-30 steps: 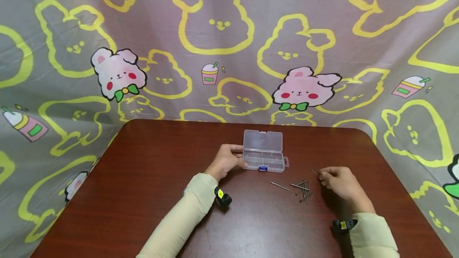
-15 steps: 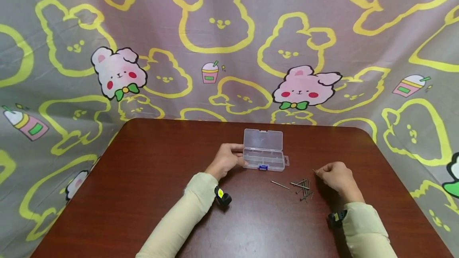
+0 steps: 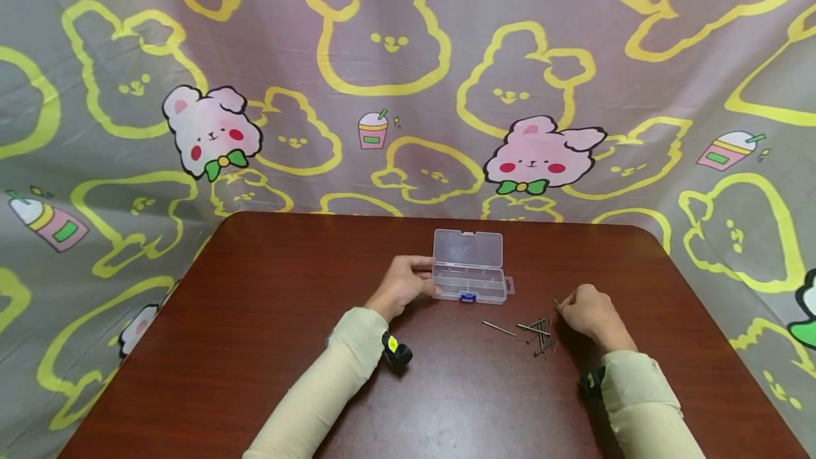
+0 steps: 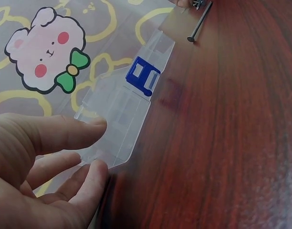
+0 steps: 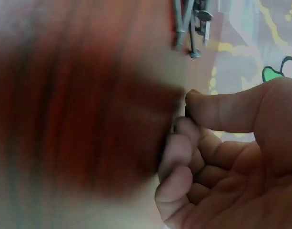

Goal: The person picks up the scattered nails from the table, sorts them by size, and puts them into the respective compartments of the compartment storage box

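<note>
A small clear plastic box [image 3: 468, 283] lies on the brown table [image 3: 268, 317], its lid [image 3: 467, 248] folded open toward the back and a blue latch [image 3: 468, 297] at its front. My left hand [image 3: 427, 279] holds the box's left end; in the left wrist view the thumb and fingers of the left hand [image 4: 102, 145] straddle the box [image 4: 122, 114] edge. My right hand [image 3: 564, 307] pinches a thin nail [image 3: 557, 302] just right of a loose pile of nails [image 3: 540, 335]. In the right wrist view the thumb and forefinger of the right hand [image 5: 186, 119] meet on the nail [image 5: 186, 110], with the pile [image 5: 191, 24] beyond.
One nail [image 3: 499, 329] lies apart, left of the pile and in front of the box. A cartoon-print cloth [image 3: 408, 76] hangs behind and around the table. The table's rounded back corners sit near the cloth.
My right hand has lifted and drawn slightly back and left with the nail pinched in it. The left hand and the box have stayed put.
</note>
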Action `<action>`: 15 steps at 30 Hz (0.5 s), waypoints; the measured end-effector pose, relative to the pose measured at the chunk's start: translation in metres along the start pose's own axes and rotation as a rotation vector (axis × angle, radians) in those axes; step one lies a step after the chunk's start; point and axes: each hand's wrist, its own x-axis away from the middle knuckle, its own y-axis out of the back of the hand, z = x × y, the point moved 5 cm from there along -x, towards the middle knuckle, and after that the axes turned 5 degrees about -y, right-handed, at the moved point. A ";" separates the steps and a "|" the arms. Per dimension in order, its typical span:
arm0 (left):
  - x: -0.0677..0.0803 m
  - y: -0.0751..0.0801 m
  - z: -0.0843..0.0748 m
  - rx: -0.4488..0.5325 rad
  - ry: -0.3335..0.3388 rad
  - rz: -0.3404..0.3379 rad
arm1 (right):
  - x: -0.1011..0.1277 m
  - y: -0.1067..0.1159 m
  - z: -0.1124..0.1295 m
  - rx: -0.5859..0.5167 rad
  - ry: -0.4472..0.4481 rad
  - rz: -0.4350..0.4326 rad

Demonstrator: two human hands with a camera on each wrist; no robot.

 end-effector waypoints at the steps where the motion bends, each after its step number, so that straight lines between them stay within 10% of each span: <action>1: 0.000 0.000 0.001 0.004 0.000 0.003 | 0.000 0.000 -0.001 -0.046 -0.009 0.027; 6: 0.000 -0.001 0.002 0.024 0.007 0.015 | 0.002 0.000 -0.004 -0.306 -0.041 0.135; 15: 0.000 0.000 0.000 0.007 -0.013 0.012 | 0.002 0.002 -0.002 -0.437 -0.066 0.132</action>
